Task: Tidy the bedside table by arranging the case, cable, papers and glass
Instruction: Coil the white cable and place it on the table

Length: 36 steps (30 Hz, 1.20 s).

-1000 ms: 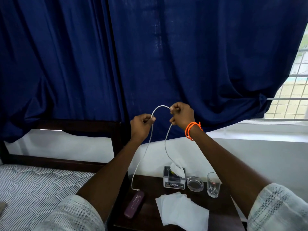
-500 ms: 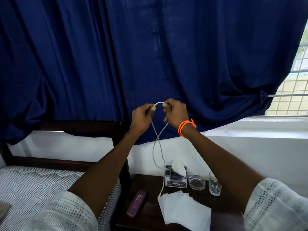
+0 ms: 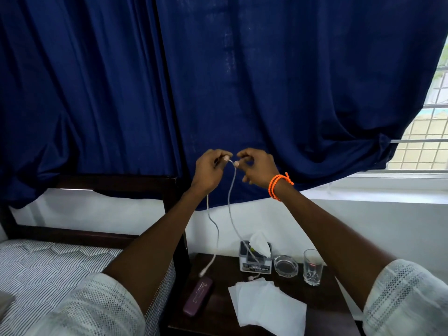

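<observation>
Pinching one cable (image 3: 230, 202): both hands' fingers (image 3: 226, 158); below, one case (image 3: 198, 297), one glass (image 3: 312, 266), several papers (image 3: 269, 309).

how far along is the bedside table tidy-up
Early. Nothing looks arranged yet. In hand: the left hand and right hand pinch the white cable doubled up, ends dangling over the table. Left: the purple case, the loose papers and the glass.
</observation>
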Available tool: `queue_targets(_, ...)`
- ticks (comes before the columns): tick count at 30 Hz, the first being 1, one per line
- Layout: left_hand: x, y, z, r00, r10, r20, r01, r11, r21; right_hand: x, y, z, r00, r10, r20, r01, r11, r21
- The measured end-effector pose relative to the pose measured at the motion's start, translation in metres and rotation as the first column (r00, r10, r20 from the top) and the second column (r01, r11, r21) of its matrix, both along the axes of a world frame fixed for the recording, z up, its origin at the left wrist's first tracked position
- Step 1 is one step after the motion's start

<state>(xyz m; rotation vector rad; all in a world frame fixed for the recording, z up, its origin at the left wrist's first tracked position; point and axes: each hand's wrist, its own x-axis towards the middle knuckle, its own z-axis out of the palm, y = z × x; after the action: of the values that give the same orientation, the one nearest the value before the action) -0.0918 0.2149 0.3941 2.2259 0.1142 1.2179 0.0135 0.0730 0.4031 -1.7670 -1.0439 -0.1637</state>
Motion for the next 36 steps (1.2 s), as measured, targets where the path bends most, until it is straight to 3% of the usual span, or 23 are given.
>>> queue_targets(5, -0.002, -0.002, -0.004, 0.998, -0.033, 0.046, 0.038, 0.992, -0.12, -0.01, 0.012, 0.005, 0.998, 0.013, 0.053, -0.008, 0.997, -0.079)
queue_targets(12, -0.01, 0.011, -0.031, 0.995, -0.093, 0.033, 0.098, 0.941, -0.325, -0.002, 0.01, 0.005, 0.991, -0.133, 0.007, 0.132, 0.989, 0.062)
queue_targets(15, -0.01, 0.015, -0.029, 0.992, -0.119, 0.042, 0.126, 0.906, -0.404, 0.001, 0.005, 0.004, 0.996, -0.078, -0.046, 0.074, 0.994, -0.084)
queue_targets(19, -0.006, 0.014, -0.017, 0.993, -0.114, -0.02, 0.104, 0.952, -0.289, -0.005, 0.008, 0.005, 0.997, 0.05, -0.064, -0.064, 0.967, -0.247)
queue_targets(23, -0.003, 0.01, -0.011, 0.989, -0.148, -0.017, 0.138, 0.954, -0.266, -0.008, 0.014, 0.006, 0.996, -0.012, 0.084, 0.03, 0.976, -0.214)
queue_targets(28, -0.008, 0.019, -0.028, 0.992, -0.122, -0.038, 0.105, 0.951, -0.292, -0.002, 0.012, 0.011, 0.992, -0.127, 0.01, 0.128, 0.99, -0.068)
queue_targets(33, -0.01, 0.023, -0.024, 0.995, -0.086, -0.044, 0.069, 0.95, -0.305, 0.002, 0.004, 0.009, 0.989, -0.148, -0.005, 0.145, 0.977, -0.156)
queue_targets(36, -0.007, 0.016, -0.009, 0.994, -0.087, -0.069, 0.07, 0.973, -0.218, -0.005, 0.008, 0.005, 0.996, -0.088, 0.003, 0.087, 0.976, -0.199)
